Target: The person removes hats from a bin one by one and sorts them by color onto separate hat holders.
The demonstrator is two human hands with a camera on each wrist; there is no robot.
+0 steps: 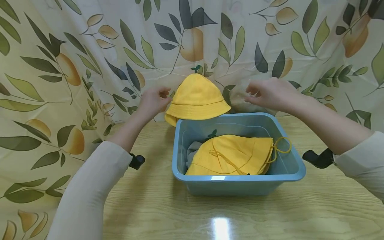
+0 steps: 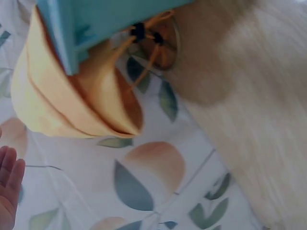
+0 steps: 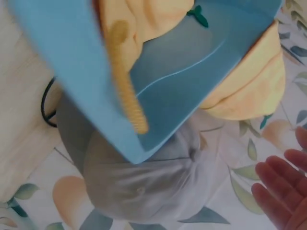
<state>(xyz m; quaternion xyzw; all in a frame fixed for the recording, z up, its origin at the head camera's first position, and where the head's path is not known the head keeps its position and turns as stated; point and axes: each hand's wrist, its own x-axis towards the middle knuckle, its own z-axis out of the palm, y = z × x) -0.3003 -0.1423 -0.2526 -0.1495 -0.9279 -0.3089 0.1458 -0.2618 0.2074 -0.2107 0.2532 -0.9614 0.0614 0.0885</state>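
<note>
The right wrist view shows a grey cap [image 3: 139, 189] behind the blue bin [image 1: 228, 187], only a vague pale shape near the bin's 12 o'clock in the head view, while the left wrist view adds two dark toggles [image 2: 139, 31] by the brim of the domed yellow hat [image 1: 196, 95], which sits at the bin's 11 o'clock, against its back rim. The left hand [image 1: 153, 101], just beside that hat at its 9 o'clock, and the right hand [image 1: 271, 94], at the bin's 1 o'clock, both have loose, uncurled fingers and hold nothing. A folded yellow hat [image 1: 237, 151] lies inside the bin.

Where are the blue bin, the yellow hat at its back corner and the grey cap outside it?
Blue bin [image 1: 229, 187]: head view, outer front wall.
Yellow hat [image 1: 197, 92]: head view, on the crown.
Grey cap [image 3: 146, 181]: right wrist view, on the crown.
</note>
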